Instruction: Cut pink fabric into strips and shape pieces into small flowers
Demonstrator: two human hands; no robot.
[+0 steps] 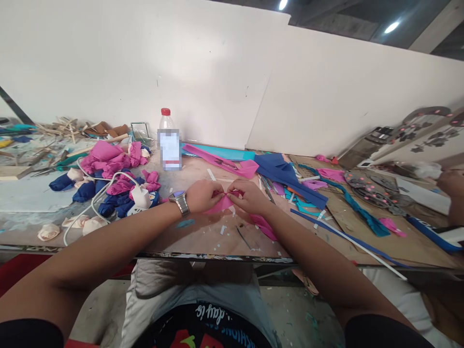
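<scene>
Both hands, left hand (pixel 203 195) and right hand (pixel 248 195), pinch a pink foam piece (pixel 221 204) between closed fingers (over the cluttered table (pixel 203 237)).

Your left hand (pixel 203 195) and right hand (pixel 246 195) pinch a pink sheet (pixel 221 204): thin, matt, foam-like or paper, can't tell which. Your watch (pixel 180 201) is shiny metal, linked band. Table (pixel 203 237) is worn wood board, rough, smeared with paint and scraps. Bottle (pixel 168 140) is clear glossy plastic with a red cap. Cable (pixel 97 193) is smooth white plastic. Blue sheet (pixel 286 176) is matt.
</scene>
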